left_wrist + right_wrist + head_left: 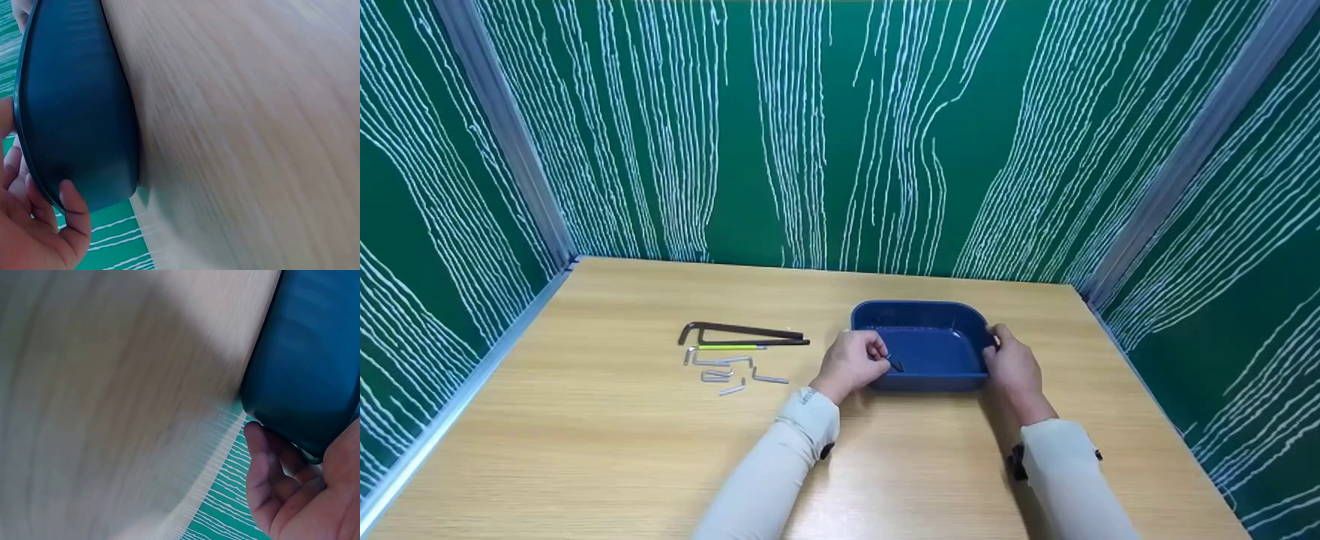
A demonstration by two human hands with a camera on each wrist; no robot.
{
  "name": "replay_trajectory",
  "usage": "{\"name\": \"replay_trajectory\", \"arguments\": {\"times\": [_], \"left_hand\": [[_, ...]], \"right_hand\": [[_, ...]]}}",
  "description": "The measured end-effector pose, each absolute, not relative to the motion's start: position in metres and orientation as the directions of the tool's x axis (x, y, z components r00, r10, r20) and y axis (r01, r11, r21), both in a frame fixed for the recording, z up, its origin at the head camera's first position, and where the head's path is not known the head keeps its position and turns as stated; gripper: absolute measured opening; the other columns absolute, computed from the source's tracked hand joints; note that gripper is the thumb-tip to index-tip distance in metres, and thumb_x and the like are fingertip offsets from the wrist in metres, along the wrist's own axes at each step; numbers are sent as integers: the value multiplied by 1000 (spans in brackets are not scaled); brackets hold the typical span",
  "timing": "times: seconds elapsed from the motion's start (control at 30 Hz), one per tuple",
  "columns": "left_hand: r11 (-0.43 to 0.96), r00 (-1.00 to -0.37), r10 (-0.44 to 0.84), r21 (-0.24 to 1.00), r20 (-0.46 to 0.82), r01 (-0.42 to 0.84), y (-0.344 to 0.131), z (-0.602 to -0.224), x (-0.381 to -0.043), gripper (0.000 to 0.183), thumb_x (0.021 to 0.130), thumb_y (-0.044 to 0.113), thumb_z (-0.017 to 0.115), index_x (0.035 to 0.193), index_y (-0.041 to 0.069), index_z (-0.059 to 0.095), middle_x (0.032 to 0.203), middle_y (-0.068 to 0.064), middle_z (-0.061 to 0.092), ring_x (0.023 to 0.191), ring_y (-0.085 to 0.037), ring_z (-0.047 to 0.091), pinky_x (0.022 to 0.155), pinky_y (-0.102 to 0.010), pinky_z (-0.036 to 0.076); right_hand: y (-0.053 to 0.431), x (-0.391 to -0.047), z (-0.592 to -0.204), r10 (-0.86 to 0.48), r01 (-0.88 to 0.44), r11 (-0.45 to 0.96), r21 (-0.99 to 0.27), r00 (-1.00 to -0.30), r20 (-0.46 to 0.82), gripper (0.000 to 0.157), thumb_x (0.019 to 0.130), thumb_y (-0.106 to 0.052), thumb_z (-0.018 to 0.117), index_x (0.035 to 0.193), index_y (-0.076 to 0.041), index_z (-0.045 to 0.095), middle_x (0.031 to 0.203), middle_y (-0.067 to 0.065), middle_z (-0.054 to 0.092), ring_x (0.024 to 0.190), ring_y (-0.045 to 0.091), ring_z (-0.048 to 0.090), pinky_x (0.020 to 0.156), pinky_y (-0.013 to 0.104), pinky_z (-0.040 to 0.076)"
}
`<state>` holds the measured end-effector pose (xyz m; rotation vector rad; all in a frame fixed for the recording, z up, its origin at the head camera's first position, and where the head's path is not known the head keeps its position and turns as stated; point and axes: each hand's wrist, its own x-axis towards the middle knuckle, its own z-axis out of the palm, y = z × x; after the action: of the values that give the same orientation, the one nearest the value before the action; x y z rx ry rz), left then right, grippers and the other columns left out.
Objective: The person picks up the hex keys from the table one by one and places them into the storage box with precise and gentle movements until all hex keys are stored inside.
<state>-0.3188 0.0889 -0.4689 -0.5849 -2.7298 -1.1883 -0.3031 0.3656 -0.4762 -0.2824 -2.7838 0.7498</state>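
Note:
A blue rectangular plastic bin [930, 381] stands on the table. My left hand [851, 364] is at its near left corner, fingertips over the rim. Between thumb and fingers it pinches a small dark hex key [897, 365], whose bent end shows against the bin's inside. In the left wrist view the curled fingers [73, 208] lie close beside the bin's outer wall [79, 107]. At the other end, my right hand [1016, 371] grips the bin's right wall. The right wrist view has its fingers [261, 467] bent at the bin's corner [298, 388].
Left of the bin lie two large dark hex keys [750, 328], a yellow-green one [731, 347] and several small silver hex keys [771, 379]. Green panels with white wavy lines [735, 150] rise behind the wooden table [622, 450] and at both sides.

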Motion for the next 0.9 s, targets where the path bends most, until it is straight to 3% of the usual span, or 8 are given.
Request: {"name": "replay_trajectory", "arguments": {"times": [0.13, 0.4, 0.73, 0.9], "left_hand": [[701, -936, 283, 622, 209, 350, 93, -465, -320, 8, 65, 27, 68, 67, 26, 61, 61, 15, 55, 61, -3, 51, 55, -20, 40], [811, -974, 195, 540, 117, 227, 107, -459, -324, 14, 65, 27, 72, 57, 27, 59, 61, 13, 56, 65, -7, 52, 60, -25, 43], [871, -979, 131, 453, 158, 190, 114, -460, -327, 16, 64, 26, 71, 53, 27, 59, 59, 14, 57, 61, -7, 53, 53, -25, 43], [844, -971, 150, 486, 188, 225, 113, -463, -328, 12, 65, 30, 70, 59, 28, 60, 60, 14, 56, 63, -7, 52, 56, -24, 41]], "right_hand": [[366, -304, -478, 244, 113, 864, -491, -947, 211, 35, 87, -15, 41, 122, -14, 43, 118, 22, 52, 97, 36, 54, 76, 50, 41], [366, -305, -477, 241, 136, 845, -517, -960, 141, 37, 90, -16, 37, 127, -13, 38, 126, 22, 46, 106, 35, 49, 87, 53, 37], [364, -304, -476, 230, 132, 831, -541, -966, 117, 38, 91, -16, 36, 129, -13, 36, 129, 21, 43, 111, 35, 46, 91, 53, 35], [366, -303, -475, 228, 113, 850, -515, -959, 166, 36, 90, -16, 38, 126, -13, 39, 123, 22, 49, 98, 33, 52, 82, 52, 40]]}}
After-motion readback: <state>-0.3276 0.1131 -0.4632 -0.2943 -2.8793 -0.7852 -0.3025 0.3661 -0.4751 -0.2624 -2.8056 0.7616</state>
